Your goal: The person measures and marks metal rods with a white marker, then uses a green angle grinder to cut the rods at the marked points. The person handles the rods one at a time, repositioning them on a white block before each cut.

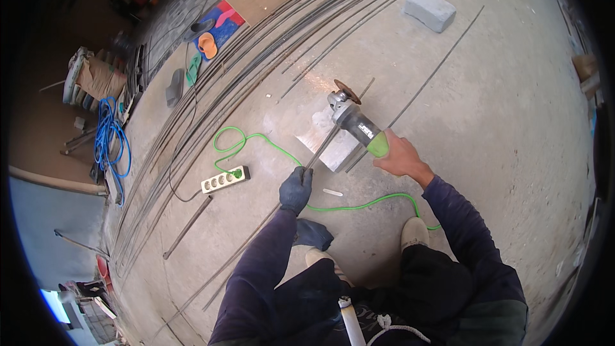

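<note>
My left hand (pixel 296 189), in a dark blue glove, is closed on thin steel rods (pixel 320 152) that lie slanting over a pale block (pixel 339 157). My bare right hand (pixel 400 160) grips the green-and-black body of an angle grinder (pixel 360 129). Its rusty-brown disc (pixel 346 91) is at the far part of the rods, with orange sparks spraying up and to the left; the exact contact is hidden. The grinder's green cord (pixel 359 205) runs across the floor near my feet. A dark glove (pixel 312 236) lies by my left foot. A white cigarette (pixel 350 320) juts into the lower edge.
A power strip (pixel 221 181) with a green plug sits left. Long rods (pixel 243 64) span the upper left, beside sandals (pixel 207 45) at a doorway. A concrete block (pixel 429 9) lies upper right. A blue hose coil (pixel 110 134) and stacked sacks (pixel 96 77) are far left.
</note>
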Motion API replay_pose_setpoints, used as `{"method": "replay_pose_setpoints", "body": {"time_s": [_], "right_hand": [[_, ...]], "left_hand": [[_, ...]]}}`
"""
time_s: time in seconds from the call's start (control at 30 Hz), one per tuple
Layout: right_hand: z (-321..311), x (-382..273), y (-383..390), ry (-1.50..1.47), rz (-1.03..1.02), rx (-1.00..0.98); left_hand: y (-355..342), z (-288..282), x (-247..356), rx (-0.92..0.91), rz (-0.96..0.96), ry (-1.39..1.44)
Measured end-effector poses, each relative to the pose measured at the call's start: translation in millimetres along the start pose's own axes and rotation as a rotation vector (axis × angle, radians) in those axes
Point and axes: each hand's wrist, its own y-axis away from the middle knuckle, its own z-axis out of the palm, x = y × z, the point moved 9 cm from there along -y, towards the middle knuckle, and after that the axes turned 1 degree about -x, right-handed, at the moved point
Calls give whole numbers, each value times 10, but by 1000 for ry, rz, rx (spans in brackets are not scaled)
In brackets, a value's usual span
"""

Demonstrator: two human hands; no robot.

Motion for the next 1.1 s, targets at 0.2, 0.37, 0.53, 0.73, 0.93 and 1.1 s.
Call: {"method": "replay_pose_setpoints", "body": {"time_s": [0.2,0.37,0.53,0.73,0.93,1.1], "right_hand": [[-14,-9,12,-2,12,5],[-14,-18,16,-7,10,4],[-11,-27,11,-16,5,-6],[6,18,-7,-12,1,4],[-4,-6,5,-11,5,-4],[-6,-28,7,-14,3,-9]], "left_hand": [[-7,-18,23,2,-9,-18],[-6,-15,3,-2,-13,-17],[-5,-9,-8,-5,-19,-16],[-11,-3,-2,-2,-12,-26],[-1,-20,9,-1,-9,-22],[-5,-9,-19,-1,-7,-27]]}}
